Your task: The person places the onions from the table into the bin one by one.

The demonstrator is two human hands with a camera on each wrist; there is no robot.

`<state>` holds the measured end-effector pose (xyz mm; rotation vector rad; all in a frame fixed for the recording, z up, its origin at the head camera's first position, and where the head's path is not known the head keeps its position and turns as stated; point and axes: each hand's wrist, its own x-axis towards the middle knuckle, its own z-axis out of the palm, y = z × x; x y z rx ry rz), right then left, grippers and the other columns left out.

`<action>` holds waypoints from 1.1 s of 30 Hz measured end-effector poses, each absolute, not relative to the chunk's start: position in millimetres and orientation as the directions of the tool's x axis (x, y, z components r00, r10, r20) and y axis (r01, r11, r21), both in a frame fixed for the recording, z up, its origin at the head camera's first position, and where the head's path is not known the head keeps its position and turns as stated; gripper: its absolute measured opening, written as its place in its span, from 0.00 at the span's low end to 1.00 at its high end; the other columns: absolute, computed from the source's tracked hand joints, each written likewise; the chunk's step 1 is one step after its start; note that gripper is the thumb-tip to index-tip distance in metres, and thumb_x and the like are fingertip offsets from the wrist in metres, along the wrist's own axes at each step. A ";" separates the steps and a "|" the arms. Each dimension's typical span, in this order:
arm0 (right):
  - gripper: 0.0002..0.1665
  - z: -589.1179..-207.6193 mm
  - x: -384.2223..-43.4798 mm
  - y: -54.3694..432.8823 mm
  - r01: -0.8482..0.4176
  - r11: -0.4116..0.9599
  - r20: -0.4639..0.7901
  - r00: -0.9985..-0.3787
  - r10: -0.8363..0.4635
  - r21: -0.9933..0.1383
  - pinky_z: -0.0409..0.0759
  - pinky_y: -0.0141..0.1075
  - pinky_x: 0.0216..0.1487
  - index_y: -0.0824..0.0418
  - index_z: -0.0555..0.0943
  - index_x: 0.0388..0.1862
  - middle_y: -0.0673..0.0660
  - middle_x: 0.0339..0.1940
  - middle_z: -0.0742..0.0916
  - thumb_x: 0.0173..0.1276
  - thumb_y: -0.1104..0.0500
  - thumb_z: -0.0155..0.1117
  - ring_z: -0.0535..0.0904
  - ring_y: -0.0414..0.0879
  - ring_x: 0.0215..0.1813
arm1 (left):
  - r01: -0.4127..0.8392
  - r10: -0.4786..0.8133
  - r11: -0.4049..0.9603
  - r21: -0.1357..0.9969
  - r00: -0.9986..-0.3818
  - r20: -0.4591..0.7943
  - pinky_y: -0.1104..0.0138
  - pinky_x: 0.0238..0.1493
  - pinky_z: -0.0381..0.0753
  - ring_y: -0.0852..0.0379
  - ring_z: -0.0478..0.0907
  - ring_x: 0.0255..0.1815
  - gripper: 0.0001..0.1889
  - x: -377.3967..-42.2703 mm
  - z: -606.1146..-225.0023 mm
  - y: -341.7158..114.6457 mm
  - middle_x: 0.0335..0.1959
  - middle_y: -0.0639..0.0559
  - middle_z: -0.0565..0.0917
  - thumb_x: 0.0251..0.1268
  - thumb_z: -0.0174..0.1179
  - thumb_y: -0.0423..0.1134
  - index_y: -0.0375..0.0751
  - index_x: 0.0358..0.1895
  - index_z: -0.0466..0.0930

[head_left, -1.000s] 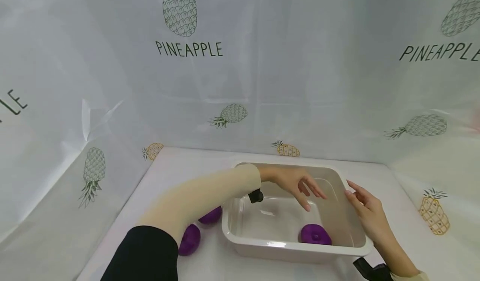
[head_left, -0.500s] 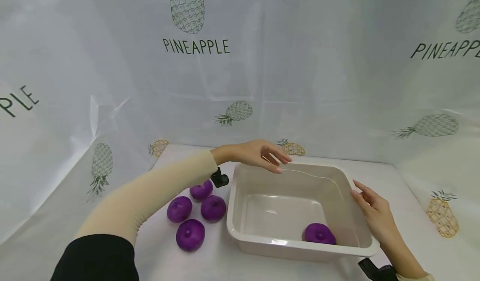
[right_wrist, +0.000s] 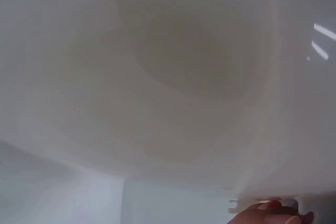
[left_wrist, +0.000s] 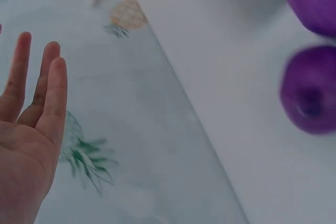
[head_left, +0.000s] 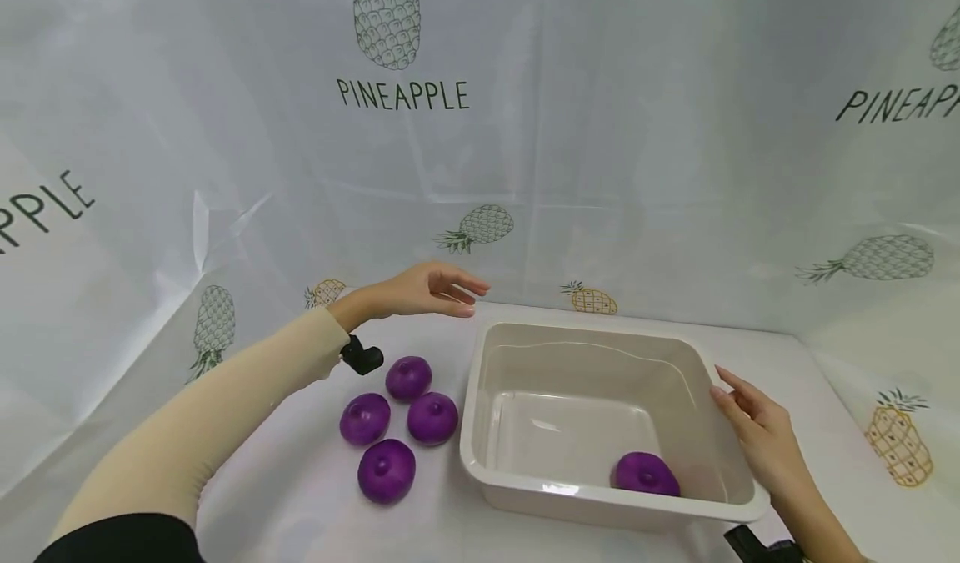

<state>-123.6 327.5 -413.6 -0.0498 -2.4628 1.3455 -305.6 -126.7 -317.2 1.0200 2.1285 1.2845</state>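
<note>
1. Purple, round, smooth onion-like piece w/ small nub point(head_left: 647, 474): lies in the glossy off-white rectangular tub, plastic by the look point(head_left: 567, 428), on its floor nr the right-hand near corner. Four matching loose pieces point(head_left: 386, 471) sit on the white surface point(head_left: 442, 534) just L of the tub.
2. L hand point(head_left: 423, 290): in the air beyond the loose pieces, touching none; its grip has fingers apart, loosely straight, nothing held.
3. R hand point(head_left: 761, 434): at the tub's R rim, thumb & fingertip touching; can't tell if that grip is clamped on the rim or only resting, lower fingers being hidden.
4. Step in hand, as judged: a between-pieces pause, R hand steadying tub, L hand free.
5. Next move prob. calls for lowering L hand to one chosen piece & closing round its sides w/o knocking neighbours, as they sit close & round shapes may roll.
6. Count: 5 purple pieces (1 in tub, 4 out), 1 tub, 2 hands, 2 black wrist cams point(head_left: 363, 356), one per wrist.
7. Outward: pale sheet w/ pineapple prints point(head_left: 386, 17), 8 visible in head view (5 green-grey, 3 orange, some cut off/hidden in part), plus 3 "PINEAPPLE" wordings, 2 cropped.
</note>
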 end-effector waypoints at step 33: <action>0.26 -417.3 -123.4 329.0 -0.145 0.525 0.287 -0.937 0.200 -0.839 0.79 0.27 0.25 0.72 0.70 0.70 0.43 0.28 0.82 0.77 0.63 0.57 0.76 0.34 0.27 | 0.170 0.719 0.441 0.881 -0.654 -0.234 0.39 0.74 0.48 0.30 0.52 0.75 0.34 -323.3 -437.1 -235.2 0.72 0.41 0.69 0.60 0.71 0.34 0.34 0.70 0.70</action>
